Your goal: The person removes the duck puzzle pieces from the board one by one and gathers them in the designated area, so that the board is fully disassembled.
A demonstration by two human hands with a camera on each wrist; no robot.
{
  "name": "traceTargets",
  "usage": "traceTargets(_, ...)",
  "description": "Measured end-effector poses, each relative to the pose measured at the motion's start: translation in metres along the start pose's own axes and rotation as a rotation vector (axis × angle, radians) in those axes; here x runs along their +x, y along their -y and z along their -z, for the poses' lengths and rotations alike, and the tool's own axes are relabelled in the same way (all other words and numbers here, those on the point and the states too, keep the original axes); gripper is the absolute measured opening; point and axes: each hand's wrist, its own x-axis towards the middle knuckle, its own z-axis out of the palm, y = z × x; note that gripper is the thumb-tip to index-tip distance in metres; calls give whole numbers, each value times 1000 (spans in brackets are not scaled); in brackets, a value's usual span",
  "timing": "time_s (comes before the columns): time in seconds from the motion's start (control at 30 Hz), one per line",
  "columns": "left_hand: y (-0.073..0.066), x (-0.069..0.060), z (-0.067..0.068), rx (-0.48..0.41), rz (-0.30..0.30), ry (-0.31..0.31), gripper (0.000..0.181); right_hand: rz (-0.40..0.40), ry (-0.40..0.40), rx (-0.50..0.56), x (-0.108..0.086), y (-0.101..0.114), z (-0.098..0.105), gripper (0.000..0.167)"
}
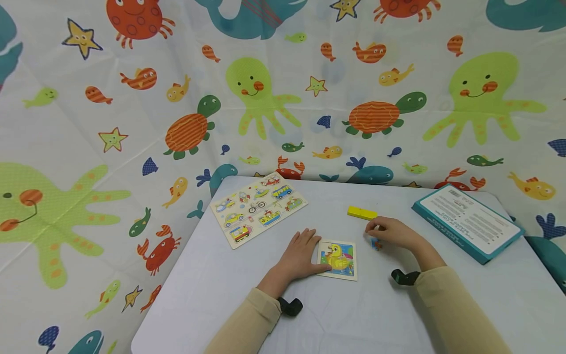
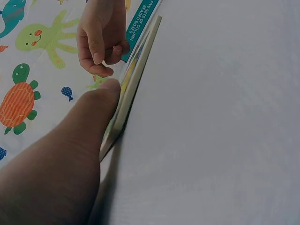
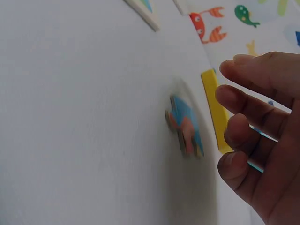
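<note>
My left hand [image 1: 298,254] rests at the left side of a small square duck puzzle [image 1: 349,271], its fingers stretched out and its thumb on the picture. The left wrist view shows that thumb [image 2: 96,105] along the puzzle's pale edge [image 2: 138,77]. To the right, my right hand [image 1: 393,232] hovers with loosely bent fingers just above a small blue jigsaw piece [image 1: 376,244]. In the right wrist view the piece [image 3: 186,124] looks slightly blurred and tilted, apart from the fingers. Whether it touches the table there, I cannot tell.
A yellow block [image 1: 362,213] lies just beyond the right hand. At the back left is a wooden board [image 1: 258,206] with vehicle pictures. A teal-edged box [image 1: 468,223] lies at the right. A sea-animal cloth [image 1: 274,137] hangs behind the white table [image 1: 353,319].
</note>
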Motion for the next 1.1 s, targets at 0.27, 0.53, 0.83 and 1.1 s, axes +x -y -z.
traceTargets(0.27,1,-3,-1,45,-76,15,109,37,79,56,4,24,-10,24)
traceTargets(0.53,2,-4,0,61,-129,29,110,125,84,3,12,45,-22,17)
traceTargets(0.83,3,-2,-4,84,-110,18,111,177,117,-22,24,59,-33,15)
traceTargets(1.1,2,-3,-2,81,-112,12,109,181,129,-26,33,66,-45,12)
